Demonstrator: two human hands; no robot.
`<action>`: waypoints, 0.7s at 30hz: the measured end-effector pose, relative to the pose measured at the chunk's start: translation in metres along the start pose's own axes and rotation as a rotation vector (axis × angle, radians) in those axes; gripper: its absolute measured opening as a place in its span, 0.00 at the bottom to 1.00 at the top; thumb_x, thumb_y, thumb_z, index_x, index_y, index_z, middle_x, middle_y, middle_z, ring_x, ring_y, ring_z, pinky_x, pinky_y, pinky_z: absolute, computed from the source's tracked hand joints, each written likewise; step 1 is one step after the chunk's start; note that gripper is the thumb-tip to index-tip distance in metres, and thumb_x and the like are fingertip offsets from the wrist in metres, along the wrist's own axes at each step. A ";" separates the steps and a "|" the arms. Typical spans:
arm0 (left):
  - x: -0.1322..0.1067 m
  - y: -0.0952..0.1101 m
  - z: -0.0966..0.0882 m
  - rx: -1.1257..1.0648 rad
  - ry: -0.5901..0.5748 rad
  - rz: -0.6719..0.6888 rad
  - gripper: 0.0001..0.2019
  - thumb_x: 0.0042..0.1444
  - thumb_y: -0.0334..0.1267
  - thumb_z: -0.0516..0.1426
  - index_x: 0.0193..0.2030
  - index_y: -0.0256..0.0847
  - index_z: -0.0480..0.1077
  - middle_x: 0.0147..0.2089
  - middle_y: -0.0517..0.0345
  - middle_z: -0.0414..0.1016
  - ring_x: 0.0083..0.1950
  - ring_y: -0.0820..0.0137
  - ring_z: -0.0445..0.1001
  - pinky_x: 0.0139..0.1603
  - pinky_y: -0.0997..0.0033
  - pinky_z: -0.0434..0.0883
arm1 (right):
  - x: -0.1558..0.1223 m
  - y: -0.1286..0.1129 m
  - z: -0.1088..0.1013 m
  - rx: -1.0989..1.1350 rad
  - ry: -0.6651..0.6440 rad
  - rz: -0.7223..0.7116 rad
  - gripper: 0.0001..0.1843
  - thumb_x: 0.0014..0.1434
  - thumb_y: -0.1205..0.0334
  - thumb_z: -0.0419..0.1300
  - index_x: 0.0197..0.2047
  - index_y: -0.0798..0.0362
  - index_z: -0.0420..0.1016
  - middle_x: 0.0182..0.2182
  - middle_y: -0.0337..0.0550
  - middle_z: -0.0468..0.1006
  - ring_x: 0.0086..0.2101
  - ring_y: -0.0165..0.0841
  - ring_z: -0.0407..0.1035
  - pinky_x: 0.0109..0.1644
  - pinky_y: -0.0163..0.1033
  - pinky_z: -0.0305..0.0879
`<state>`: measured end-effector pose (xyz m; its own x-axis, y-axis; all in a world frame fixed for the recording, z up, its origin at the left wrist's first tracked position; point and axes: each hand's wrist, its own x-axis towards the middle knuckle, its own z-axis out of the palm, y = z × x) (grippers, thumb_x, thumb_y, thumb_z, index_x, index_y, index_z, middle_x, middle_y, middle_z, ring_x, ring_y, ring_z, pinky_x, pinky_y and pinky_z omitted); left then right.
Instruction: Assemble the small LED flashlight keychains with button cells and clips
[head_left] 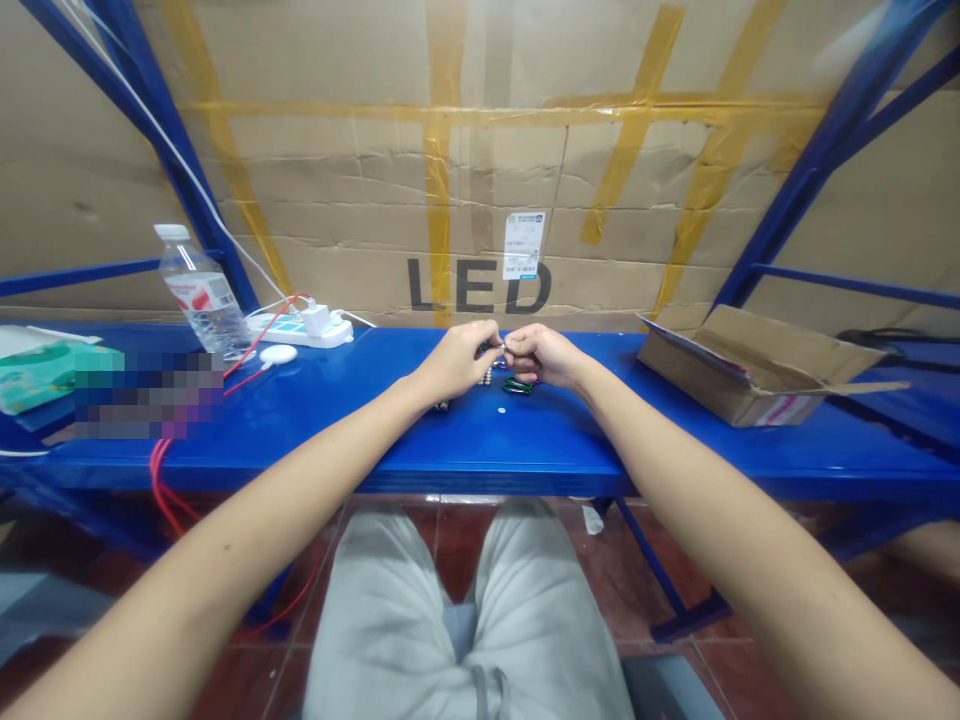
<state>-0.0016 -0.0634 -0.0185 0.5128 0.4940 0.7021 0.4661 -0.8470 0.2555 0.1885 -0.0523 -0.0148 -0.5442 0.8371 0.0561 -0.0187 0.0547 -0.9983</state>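
Over the middle of the blue table, my left hand [463,358] and my right hand [541,354] meet, both closed in a pinch. A small beaded strand [486,376] hangs beneath the fingers of my left hand. Between the fingertips is a tiny shiny piece, too small to name, which my right thumb and forefinger grip. Just under my right hand lies a green and dark looped item [517,385], partly hidden. A small dark item [442,406] shows below my left wrist. Nearer the front edge is a small white disc [501,410].
An open cardboard box [720,375] stands on the right of the blue table [465,455]. To the left are a water bottle [201,295], a power strip [330,332], a white round charger [278,355], red cables and a green packet [52,375]. Large cardboard [337,210] rises behind.
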 end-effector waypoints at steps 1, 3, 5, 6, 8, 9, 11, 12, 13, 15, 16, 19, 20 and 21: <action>0.000 -0.001 0.000 0.030 -0.009 0.031 0.03 0.59 0.31 0.55 0.34 0.40 0.67 0.36 0.54 0.76 0.39 0.66 0.72 0.42 0.67 0.67 | 0.001 0.000 0.000 0.020 -0.001 0.017 0.11 0.55 0.67 0.58 0.22 0.55 0.64 0.12 0.31 0.52 0.15 0.23 0.42 0.17 0.30 0.48; 0.000 -0.002 0.000 0.092 -0.025 0.091 0.04 0.60 0.30 0.54 0.34 0.40 0.66 0.36 0.53 0.75 0.41 0.64 0.71 0.44 0.65 0.66 | 0.002 0.000 0.000 0.062 -0.005 0.047 0.10 0.55 0.68 0.57 0.23 0.55 0.64 0.12 0.32 0.53 0.15 0.23 0.41 0.17 0.30 0.47; 0.000 -0.003 0.000 0.148 -0.035 0.141 0.05 0.61 0.29 0.52 0.34 0.41 0.65 0.36 0.52 0.74 0.40 0.63 0.70 0.45 0.63 0.66 | 0.003 0.000 -0.001 0.098 -0.024 0.069 0.09 0.55 0.68 0.56 0.24 0.55 0.64 0.12 0.32 0.52 0.15 0.24 0.41 0.16 0.30 0.46; 0.000 -0.003 0.000 0.170 -0.036 0.159 0.05 0.61 0.30 0.52 0.34 0.41 0.65 0.35 0.52 0.73 0.40 0.63 0.69 0.45 0.63 0.66 | 0.003 0.000 -0.001 0.114 -0.038 0.079 0.08 0.55 0.68 0.56 0.24 0.55 0.64 0.12 0.31 0.52 0.15 0.24 0.40 0.16 0.30 0.45; 0.001 -0.004 0.000 0.200 -0.035 0.180 0.06 0.62 0.30 0.51 0.34 0.41 0.64 0.35 0.52 0.72 0.39 0.63 0.68 0.44 0.63 0.65 | 0.004 0.000 -0.003 0.135 -0.069 0.096 0.09 0.56 0.68 0.55 0.24 0.55 0.64 0.12 0.31 0.50 0.15 0.24 0.39 0.16 0.30 0.45; 0.001 -0.004 0.001 0.208 -0.035 0.185 0.06 0.63 0.31 0.51 0.34 0.41 0.64 0.35 0.52 0.72 0.39 0.63 0.67 0.44 0.63 0.65 | 0.004 0.000 -0.004 0.139 -0.081 0.103 0.09 0.56 0.68 0.54 0.24 0.55 0.64 0.11 0.31 0.49 0.15 0.24 0.39 0.16 0.29 0.44; 0.001 -0.003 0.001 0.210 -0.036 0.185 0.06 0.63 0.31 0.51 0.33 0.41 0.64 0.34 0.52 0.72 0.39 0.63 0.67 0.44 0.63 0.65 | 0.004 0.000 -0.005 0.132 -0.097 0.118 0.09 0.55 0.69 0.53 0.24 0.55 0.63 0.12 0.31 0.48 0.15 0.24 0.38 0.16 0.29 0.44; 0.000 -0.003 0.001 0.201 -0.036 0.182 0.06 0.62 0.31 0.51 0.33 0.41 0.64 0.34 0.52 0.72 0.39 0.63 0.67 0.44 0.63 0.65 | 0.003 -0.001 -0.005 0.120 -0.101 0.125 0.09 0.55 0.69 0.53 0.23 0.54 0.62 0.12 0.31 0.48 0.15 0.24 0.38 0.16 0.29 0.44; 0.000 -0.003 0.001 0.186 -0.032 0.175 0.05 0.61 0.30 0.52 0.34 0.41 0.64 0.35 0.52 0.72 0.39 0.63 0.68 0.44 0.63 0.66 | 0.003 -0.002 -0.005 0.104 -0.101 0.129 0.09 0.55 0.69 0.53 0.23 0.54 0.61 0.12 0.31 0.49 0.15 0.24 0.39 0.16 0.29 0.45; 0.000 -0.001 0.001 0.139 -0.012 0.137 0.04 0.60 0.30 0.53 0.34 0.41 0.65 0.35 0.53 0.73 0.40 0.64 0.70 0.45 0.64 0.66 | 0.001 -0.004 -0.004 0.061 -0.094 0.126 0.10 0.55 0.69 0.53 0.23 0.54 0.60 0.13 0.32 0.51 0.16 0.24 0.41 0.17 0.30 0.48; 0.000 -0.001 0.001 0.109 0.001 0.106 0.03 0.59 0.30 0.54 0.35 0.40 0.66 0.36 0.54 0.74 0.40 0.64 0.70 0.44 0.64 0.66 | 0.001 -0.005 -0.004 0.035 -0.086 0.117 0.11 0.56 0.68 0.53 0.22 0.54 0.60 0.13 0.33 0.52 0.16 0.24 0.42 0.17 0.30 0.49; -0.001 0.002 0.001 0.003 0.028 0.012 0.02 0.59 0.31 0.55 0.37 0.40 0.68 0.37 0.55 0.76 0.40 0.66 0.73 0.42 0.67 0.67 | -0.002 -0.008 -0.003 -0.058 -0.057 0.073 0.13 0.58 0.66 0.54 0.22 0.54 0.62 0.14 0.33 0.53 0.16 0.25 0.45 0.19 0.32 0.54; -0.001 0.002 0.001 -0.030 0.033 -0.010 0.02 0.59 0.31 0.55 0.38 0.40 0.69 0.37 0.55 0.77 0.39 0.67 0.73 0.42 0.68 0.67 | -0.003 -0.009 -0.003 -0.086 -0.052 0.059 0.13 0.59 0.65 0.55 0.22 0.55 0.63 0.14 0.33 0.54 0.16 0.25 0.46 0.19 0.32 0.55; -0.001 0.003 0.001 -0.058 0.038 -0.027 0.03 0.58 0.31 0.55 0.38 0.40 0.69 0.37 0.56 0.77 0.39 0.68 0.74 0.42 0.68 0.68 | -0.004 -0.010 -0.003 -0.110 -0.047 0.045 0.14 0.60 0.64 0.55 0.23 0.55 0.64 0.14 0.33 0.54 0.16 0.25 0.47 0.20 0.33 0.56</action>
<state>0.0002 -0.0656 -0.0191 0.4725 0.5098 0.7189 0.4364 -0.8441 0.3117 0.1932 -0.0546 -0.0051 -0.5813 0.8137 0.0080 0.0971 0.0790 -0.9921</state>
